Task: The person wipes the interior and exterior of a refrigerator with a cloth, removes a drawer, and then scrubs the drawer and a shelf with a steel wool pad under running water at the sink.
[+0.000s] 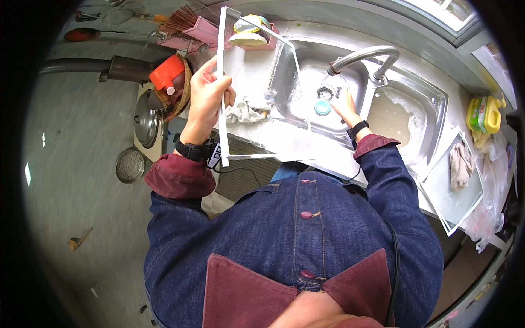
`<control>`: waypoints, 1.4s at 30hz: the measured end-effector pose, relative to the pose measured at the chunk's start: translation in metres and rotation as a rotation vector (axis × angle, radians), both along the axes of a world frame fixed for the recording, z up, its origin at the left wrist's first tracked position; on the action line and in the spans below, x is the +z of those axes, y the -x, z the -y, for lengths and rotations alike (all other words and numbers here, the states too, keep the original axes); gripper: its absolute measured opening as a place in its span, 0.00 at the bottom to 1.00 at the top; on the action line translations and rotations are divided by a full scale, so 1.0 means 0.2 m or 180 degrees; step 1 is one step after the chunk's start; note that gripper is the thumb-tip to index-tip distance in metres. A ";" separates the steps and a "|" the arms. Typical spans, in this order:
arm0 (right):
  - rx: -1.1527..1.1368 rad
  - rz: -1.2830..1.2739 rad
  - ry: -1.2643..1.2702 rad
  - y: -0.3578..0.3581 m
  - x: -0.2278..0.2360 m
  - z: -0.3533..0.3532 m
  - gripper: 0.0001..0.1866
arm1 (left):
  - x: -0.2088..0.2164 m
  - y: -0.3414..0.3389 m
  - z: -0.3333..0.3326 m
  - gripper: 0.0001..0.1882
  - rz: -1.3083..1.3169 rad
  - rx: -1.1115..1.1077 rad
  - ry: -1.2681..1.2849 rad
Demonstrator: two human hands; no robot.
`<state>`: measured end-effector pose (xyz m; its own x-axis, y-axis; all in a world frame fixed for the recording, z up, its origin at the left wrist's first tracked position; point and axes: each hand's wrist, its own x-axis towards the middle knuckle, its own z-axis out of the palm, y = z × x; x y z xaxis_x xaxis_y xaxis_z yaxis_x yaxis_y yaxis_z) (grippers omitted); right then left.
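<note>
My left hand (206,95) grips the white edge of a clear panel with a white frame (221,123), held up tilted beside the left sink basin. The panel's far edge reaches over that basin. My right hand (345,106) is down in the left basin (306,63), below the spout of the faucet (363,52). Its fingers stretch toward the drain (325,93), with nothing plainly held in them; the fingertips are partly hard to see. A round turquoise piece (322,107) lies beside the drain, close to my right thumb.
Cloudy, foamy water fills the right basin (388,117). Right of it lie another white-framed panel (443,188), a cloth (462,167) and a yellow jug (484,115). A wet rag (246,109) sits left of the sink; chopsticks (183,23) stand in a pink holder behind.
</note>
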<state>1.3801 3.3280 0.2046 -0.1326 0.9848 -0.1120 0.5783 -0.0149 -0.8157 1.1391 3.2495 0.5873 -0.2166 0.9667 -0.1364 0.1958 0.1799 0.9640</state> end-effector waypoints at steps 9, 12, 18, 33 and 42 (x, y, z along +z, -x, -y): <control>-0.0762 -0.2252 0.1375 -0.13 -0.12 -0.12 0.15 | 0.06 0.03 0.06 0.29 0.0098 0.0050 -0.0077; -0.0887 -0.2910 0.2396 -0.23 -0.15 -0.10 0.18 | 0.12 0.08 0.11 0.29 -0.0001 0.0225 -0.0022; -0.0503 -0.0687 0.1054 -0.18 -0.25 -0.04 0.33 | 0.20 0.18 0.23 0.28 0.0099 0.0591 -0.0291; 0.0010 -0.0843 0.1243 0.02 -0.26 0.03 0.41 | 0.31 0.44 0.45 0.27 0.0038 0.0954 -0.0474; -0.0669 -0.2227 0.2202 0.01 -0.02 0.11 0.27 | 0.24 0.56 0.30 0.11 0.0473 0.0651 -0.0182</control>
